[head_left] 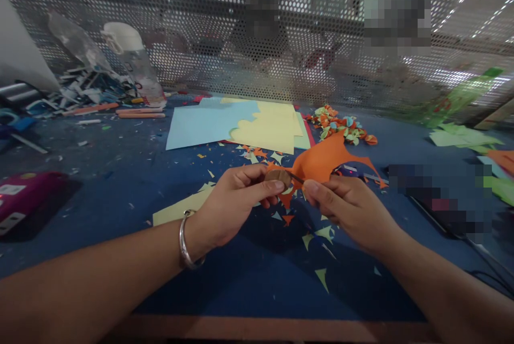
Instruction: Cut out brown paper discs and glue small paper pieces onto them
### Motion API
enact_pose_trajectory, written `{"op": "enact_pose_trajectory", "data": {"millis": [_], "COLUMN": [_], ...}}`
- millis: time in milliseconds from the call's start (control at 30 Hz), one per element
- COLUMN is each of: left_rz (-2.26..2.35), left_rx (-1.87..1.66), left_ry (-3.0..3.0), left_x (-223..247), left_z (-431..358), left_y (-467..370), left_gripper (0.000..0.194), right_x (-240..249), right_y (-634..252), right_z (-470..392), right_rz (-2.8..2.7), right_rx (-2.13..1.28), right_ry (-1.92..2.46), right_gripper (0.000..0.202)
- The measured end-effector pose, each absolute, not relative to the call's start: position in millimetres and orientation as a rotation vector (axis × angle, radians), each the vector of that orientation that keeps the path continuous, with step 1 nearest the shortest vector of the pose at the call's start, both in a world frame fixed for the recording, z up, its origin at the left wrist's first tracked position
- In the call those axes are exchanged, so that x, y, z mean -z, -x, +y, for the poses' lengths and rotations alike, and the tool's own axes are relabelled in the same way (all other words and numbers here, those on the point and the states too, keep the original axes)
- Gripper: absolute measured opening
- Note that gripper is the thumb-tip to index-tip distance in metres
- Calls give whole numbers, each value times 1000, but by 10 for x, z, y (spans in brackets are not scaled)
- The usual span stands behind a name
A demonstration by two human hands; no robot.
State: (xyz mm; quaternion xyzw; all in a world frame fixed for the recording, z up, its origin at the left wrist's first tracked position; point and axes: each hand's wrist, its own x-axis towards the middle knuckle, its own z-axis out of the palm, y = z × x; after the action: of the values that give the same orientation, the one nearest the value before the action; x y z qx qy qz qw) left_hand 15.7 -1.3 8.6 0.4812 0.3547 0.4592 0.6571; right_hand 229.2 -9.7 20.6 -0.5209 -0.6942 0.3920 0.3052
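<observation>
My left hand (236,194), with a silver bangle at its wrist, is closed, its thumb pressing on a small round brown disc (277,177). Behind the disc lies a piece of orange paper (321,159) with curved cut-outs along its edge; it rises between my hands. My right hand (345,199) pinches a thin dark pencil-like stick (296,177), whose tip is at the disc's right edge. Most of the stick is hidden by the fingers. Scraps of green paper (322,278) and orange paper lie on the blue table (249,274) below.
Blue and yellow sheets (209,124) lie beyond my hands, with a pile of small folded paper pieces (349,128) to their right. A clear bottle (140,68) stands back left. A magenta object (30,196) is at left. A perforated metal panel (193,12) closes off the back.
</observation>
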Motion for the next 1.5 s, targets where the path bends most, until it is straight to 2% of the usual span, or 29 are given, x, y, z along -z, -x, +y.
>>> {"op": "enact_pose_trajectory", "data": {"millis": [700,900,1500], "left_rz": [822,801,784], "left_rx": [-989,-960,-894], "left_ry": [-1113,-1113,-1162], "left_x": [-108,-101,-53], "left_z": [-20,-22,4], "left_y": [-132,-111,-103], "left_gripper": [10,8,14], "right_x": [-283,-289,-273], "right_y": [-2297,-2314,-2300], "right_z": [-87,-83,-97], "right_rz": [-1985,-2084,-2096], "right_rx": [-866,-738,-708], "right_ry": [1384,1404,1372], "right_gripper": [60,67,67]}}
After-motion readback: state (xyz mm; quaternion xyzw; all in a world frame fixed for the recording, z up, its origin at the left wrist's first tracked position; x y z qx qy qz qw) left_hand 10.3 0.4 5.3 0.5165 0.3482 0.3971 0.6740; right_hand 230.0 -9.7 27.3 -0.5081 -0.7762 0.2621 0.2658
